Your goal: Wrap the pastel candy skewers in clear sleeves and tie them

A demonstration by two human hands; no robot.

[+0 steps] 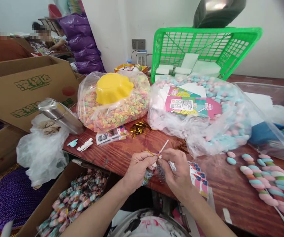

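My left hand is closed at the edge of the table, pinching the gathered neck of a small patterned clear bag that hangs below the fingers. A thin white stick rises from the neck. A gold twist tie crosses the stick's base, between the fingertips. My right hand pinches at the same spot from the other side, its fingertips on the tie. The bag's contents are mostly hidden by the hands. Loose gold twist ties lie on the table beyond.
Marshmallow skewers lie at right. Behind stand a bag of ring-shaped candy, a bag of marshmallows and a green basket. Printed cards are beside my right hand. A carton of wrapped skewers sits lower left; a steel flask leans nearby.
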